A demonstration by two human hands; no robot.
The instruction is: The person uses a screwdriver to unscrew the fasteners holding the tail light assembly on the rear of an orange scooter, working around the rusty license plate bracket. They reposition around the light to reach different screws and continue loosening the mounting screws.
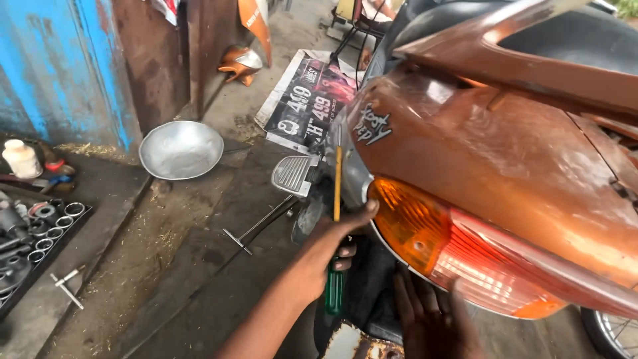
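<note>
My left hand reaches in from below and grips a screwdriver with a green handle. Its thin shaft points straight up beside the scooter's rear. The thumb of that hand rests on the front edge of the orange and red tail light. My right hand is under the tail light with its fingers spread against the dark underside, holding nothing. The tail light sits in the orange-brown rear body panel of the scooter.
A ribbed metal footrest juts out left of the screwdriver. On the concrete floor lie a long T-handle wrench, a small T-wrench, a round metal bowl, a black socket tray and a printed poster. The rear wheel shows at lower right.
</note>
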